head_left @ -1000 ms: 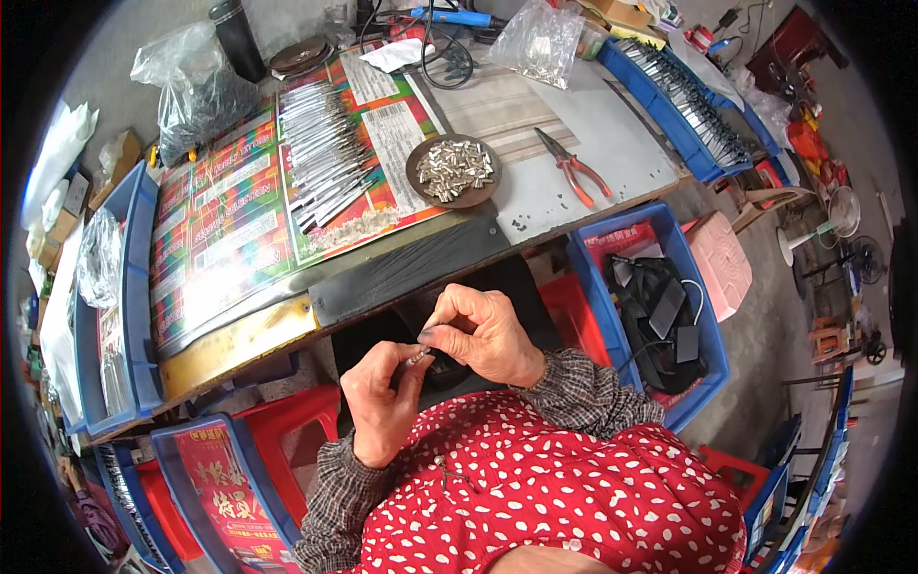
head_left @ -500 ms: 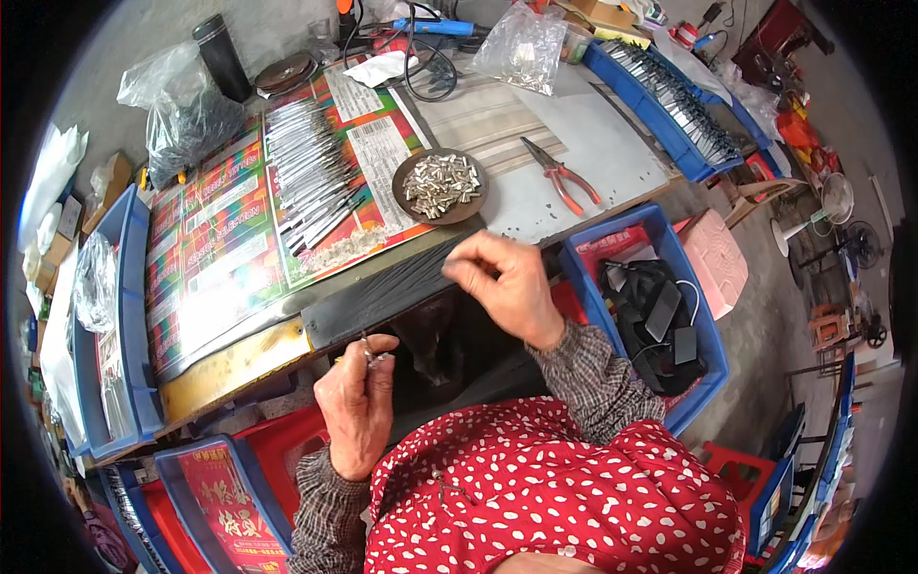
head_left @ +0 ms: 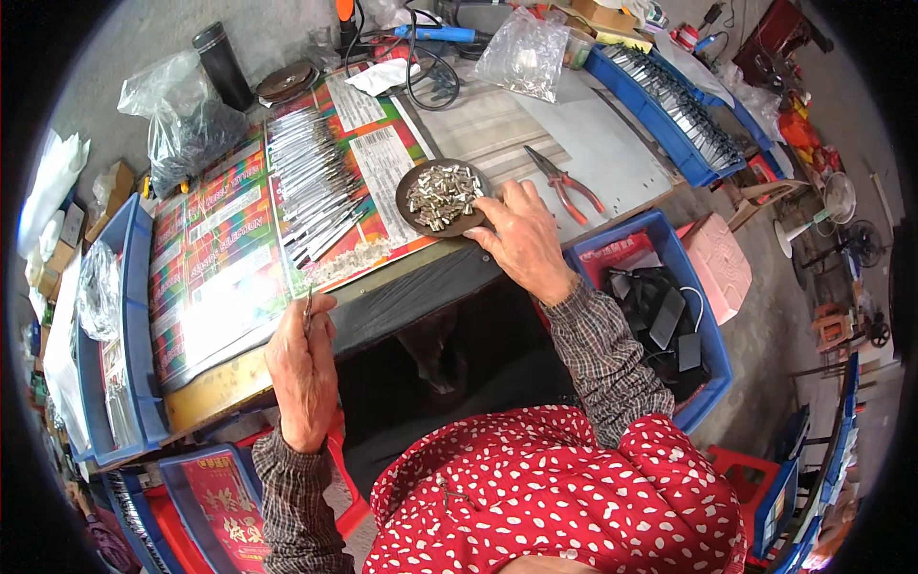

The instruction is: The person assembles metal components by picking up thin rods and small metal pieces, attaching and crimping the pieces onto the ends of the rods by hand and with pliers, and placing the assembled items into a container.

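Glossy tabletop (head_left: 229, 263): left fingers (head_left: 322, 303) pinch slim metal piece (head_left: 308, 303), right fingers (head_left: 496, 210) meet round bowl (head_left: 404, 199), grip unclear.

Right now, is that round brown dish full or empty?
Not empty: small silvery pieces lie piled inside the dish, leaving bare brown surface near its rim.

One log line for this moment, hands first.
left hand: pinching thin piece | right hand: at dish edge | dish: holding metallic pieces | pliers: right of dish
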Demonstrator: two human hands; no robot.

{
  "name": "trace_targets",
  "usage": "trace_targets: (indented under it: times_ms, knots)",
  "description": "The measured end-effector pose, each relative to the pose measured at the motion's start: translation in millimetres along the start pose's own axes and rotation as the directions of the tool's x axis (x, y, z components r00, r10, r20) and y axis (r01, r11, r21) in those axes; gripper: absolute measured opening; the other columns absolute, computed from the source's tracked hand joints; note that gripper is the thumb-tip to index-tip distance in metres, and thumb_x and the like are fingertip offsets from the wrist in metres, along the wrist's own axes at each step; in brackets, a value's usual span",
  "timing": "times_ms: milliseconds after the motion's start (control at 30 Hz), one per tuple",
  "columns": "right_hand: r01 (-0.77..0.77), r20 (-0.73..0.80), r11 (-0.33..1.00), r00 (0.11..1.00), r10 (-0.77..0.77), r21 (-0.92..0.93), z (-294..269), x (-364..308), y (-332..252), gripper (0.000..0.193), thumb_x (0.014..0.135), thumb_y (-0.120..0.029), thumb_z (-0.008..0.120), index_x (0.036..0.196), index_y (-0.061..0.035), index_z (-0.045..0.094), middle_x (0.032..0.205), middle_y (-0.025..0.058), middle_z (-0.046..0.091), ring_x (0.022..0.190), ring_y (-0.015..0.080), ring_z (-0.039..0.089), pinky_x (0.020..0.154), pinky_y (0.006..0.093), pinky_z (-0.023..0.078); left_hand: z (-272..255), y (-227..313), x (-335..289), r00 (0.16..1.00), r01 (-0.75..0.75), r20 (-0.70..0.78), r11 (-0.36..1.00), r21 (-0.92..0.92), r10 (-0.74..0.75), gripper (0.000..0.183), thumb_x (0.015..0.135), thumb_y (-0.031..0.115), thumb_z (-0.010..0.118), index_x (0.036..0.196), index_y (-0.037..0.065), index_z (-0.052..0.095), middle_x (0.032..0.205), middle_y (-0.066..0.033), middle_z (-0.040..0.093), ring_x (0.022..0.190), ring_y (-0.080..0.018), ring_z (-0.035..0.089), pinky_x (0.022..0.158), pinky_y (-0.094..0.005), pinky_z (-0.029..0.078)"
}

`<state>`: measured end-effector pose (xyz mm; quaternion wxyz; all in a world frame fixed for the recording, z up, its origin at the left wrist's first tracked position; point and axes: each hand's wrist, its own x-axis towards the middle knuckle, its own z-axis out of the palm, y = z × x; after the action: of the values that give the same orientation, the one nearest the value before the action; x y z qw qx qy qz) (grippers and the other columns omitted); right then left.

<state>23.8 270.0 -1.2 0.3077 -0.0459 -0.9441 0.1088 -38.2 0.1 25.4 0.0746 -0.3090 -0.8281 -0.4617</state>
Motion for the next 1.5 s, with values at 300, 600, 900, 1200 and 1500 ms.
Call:
trace_targets:
  times_ms: [300,600,900,1200,1500]
  knots:
    - [0.031,0.077,0.995,0.996,-0.038,0.093,-1,9,10,0.032,0.07,-0.017,0.074,0.093,-0.0011,0.059,0.093,0.0122,0.051,0.095,0.0305,0.048,0.081,0.0412,0.042,17,-44,54,0.97,-0.243,0.064,0.913,0.329,0.235,0.023,0.073,-0.002,0.059,0.096,0.001,0.057,0.083,-0.0165,0.055,0.072,-0.0359,0.056,0.061,-0.0422,0.044]
    - [0.023,0.192,0.966,0.979,-0.074,0.256,-3,18,12,0.023,0.069,-0.008,0.071,0.084,-0.0013,0.055,0.089,0.0126,0.052,0.092,0.0308,0.05,0.079,0.0412,0.042,36,-48,80,0.967,-0.227,0.23,0.784,0.578,0.11,0.015,0.077,0.003,0.058,0.092,0.002,0.055,0.088,-0.016,0.054,0.075,-0.0361,0.06,0.063,-0.0445,0.048]
    - [0.071,0.126,0.938,0.985,-0.121,0.34,-2,17,11,0.02,0.069,-0.004,0.068,0.081,0.0002,0.053,0.079,0.0116,0.053,0.08,0.0303,0.052,0.071,0.0395,0.042,36,-52,80,0.961,-0.261,0.193,0.88,0.396,0.198,0.023,0.068,-0.003,0.063,0.088,0.0,0.052,0.085,-0.0192,0.057,0.077,-0.0391,0.058,0.064,-0.0455,0.046]
    - [-0.181,0.172,0.72,0.981,0.087,0.67,-13,-10,-14,0.013,0.077,0.001,0.066,0.086,0.0024,0.057,0.078,0.0061,0.057,0.069,0.0132,0.056,0.064,0.0257,0.046,40,-60,83,0.973,-0.2,0.179,0.919,0.34,0.145,0.021,0.068,0.002,0.069,0.079,-0.003,0.052,0.079,-0.0209,0.056,0.077,-0.0407,0.056,0.065,-0.0455,0.045]
    - [-0.258,0.225,0.512,0.966,0.127,0.819,-18,-21,-30,0.012,0.078,0.002,0.067,0.087,0.0013,0.059,0.08,-0.0002,0.056,0.07,0.0056,0.052,0.063,0.0206,0.044,35,-58,77,0.976,-0.184,0.165,0.941,0.284,0.141,0.022,0.068,0.004,0.07,0.076,-0.003,0.051,0.074,-0.0185,0.057,0.073,-0.0374,0.056,0.065,-0.0435,0.043]
